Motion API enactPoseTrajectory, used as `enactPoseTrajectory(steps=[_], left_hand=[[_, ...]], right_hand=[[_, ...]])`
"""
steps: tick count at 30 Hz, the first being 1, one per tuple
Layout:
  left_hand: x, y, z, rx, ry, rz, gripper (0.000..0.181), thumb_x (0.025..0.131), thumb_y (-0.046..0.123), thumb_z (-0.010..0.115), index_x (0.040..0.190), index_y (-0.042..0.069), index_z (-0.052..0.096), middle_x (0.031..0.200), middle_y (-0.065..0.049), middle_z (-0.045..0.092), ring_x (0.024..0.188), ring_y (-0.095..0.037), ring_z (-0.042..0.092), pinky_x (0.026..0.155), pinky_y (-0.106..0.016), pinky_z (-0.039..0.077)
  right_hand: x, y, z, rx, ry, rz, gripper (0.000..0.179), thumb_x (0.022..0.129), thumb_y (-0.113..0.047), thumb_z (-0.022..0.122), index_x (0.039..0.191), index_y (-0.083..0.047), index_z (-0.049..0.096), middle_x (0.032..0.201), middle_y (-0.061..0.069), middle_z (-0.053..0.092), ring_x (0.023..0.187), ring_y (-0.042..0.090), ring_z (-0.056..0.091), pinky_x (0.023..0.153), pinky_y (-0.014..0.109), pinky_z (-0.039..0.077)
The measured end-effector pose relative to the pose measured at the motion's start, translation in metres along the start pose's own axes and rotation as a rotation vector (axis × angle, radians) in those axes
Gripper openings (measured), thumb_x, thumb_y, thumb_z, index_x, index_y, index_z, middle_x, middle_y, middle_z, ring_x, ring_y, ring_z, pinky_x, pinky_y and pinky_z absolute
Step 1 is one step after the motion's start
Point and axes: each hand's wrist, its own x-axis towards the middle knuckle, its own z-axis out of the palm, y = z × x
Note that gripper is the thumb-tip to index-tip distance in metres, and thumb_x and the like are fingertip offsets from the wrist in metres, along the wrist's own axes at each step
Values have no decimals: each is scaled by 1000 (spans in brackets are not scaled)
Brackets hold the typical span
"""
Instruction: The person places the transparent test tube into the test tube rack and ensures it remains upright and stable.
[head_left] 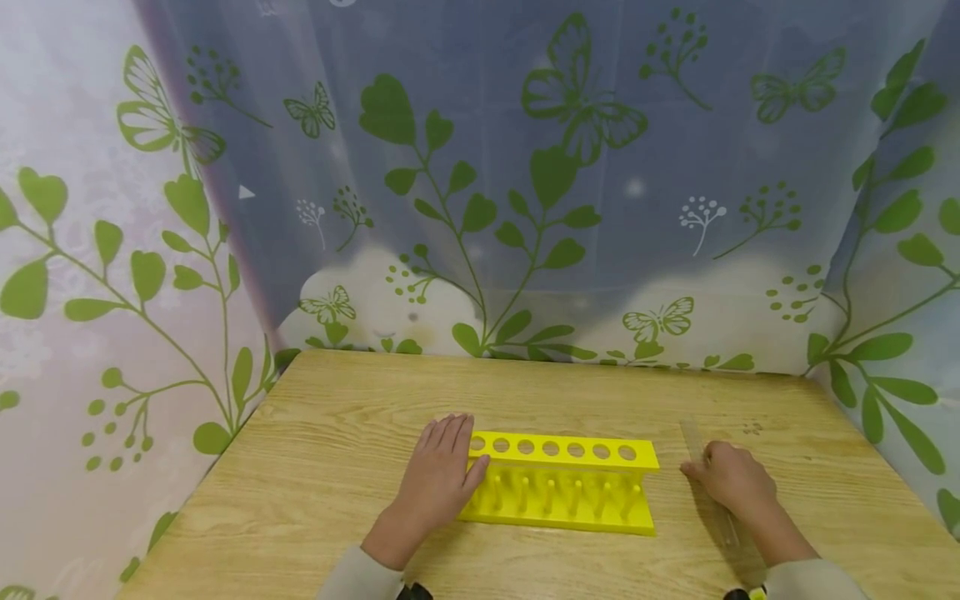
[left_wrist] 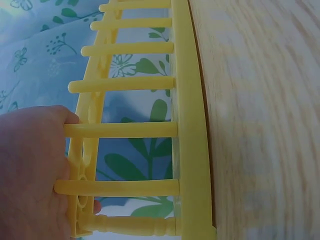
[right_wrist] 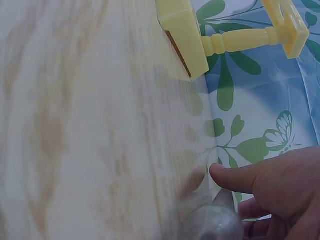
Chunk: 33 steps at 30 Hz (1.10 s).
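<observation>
A yellow test tube rack [head_left: 558, 527] stands upright on the wooden table, with a row of round holes along its top and a row of pegs below. My left hand [head_left: 438, 482] grips the rack's left end, the fingers over the top strip and the thumb on its front. In the left wrist view that hand [left_wrist: 32, 175] partly hides the upper strip of the rack [left_wrist: 195, 130]. To the right of the rack, my right hand [head_left: 738, 479] pinches a clear glass test tube [head_left: 692, 432]. Up close, one rounded end of the tube [right_wrist: 212, 223] shows beside the right hand [right_wrist: 285, 187].
The wooden table [head_left: 360, 400] reaches back to a patterned curtain [head_left: 480, 208] with leaves and butterflies, which also hangs on both sides. A small dark mark [head_left: 752, 427] lies on the table beyond the right hand.
</observation>
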Motion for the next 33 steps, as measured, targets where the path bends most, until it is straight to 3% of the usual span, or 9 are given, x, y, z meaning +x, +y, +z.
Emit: enactPoseTrajectory(steps=[8,17,23,33], left_hand=[[0,0,1,-21,6,-6,59,102,38,45,144,-3,40,143,-17,46,135,-34,39,113,-51,28],[0,0,2,-28,2,-19,59,102,39,45,145,-2,39,143,-16,46,136,-34,39,113,-51,27],[0,0,1,-31,-9,-22,60,102,40,44,145,-2,39,144,-15,46,136,-34,38,113,-51,26],[0,0,1,-39,-6,-30,60,101,40,45,144,-1,40,143,-16,47,135,-34,39,113,-51,27]], right_hand=[[-3,0,2,33,26,-10,50,96,-33,59,114,13,57,88,15,67,63,19,54,52,34,45],[-5,-3,3,60,59,17,56,97,-34,56,127,13,50,110,31,62,70,26,61,51,37,47],[-5,-4,5,118,101,18,58,99,-34,52,135,11,43,106,29,65,65,21,58,47,34,44],[-8,-9,7,145,220,-58,53,100,-30,53,136,8,43,97,24,66,64,19,60,48,33,45]])
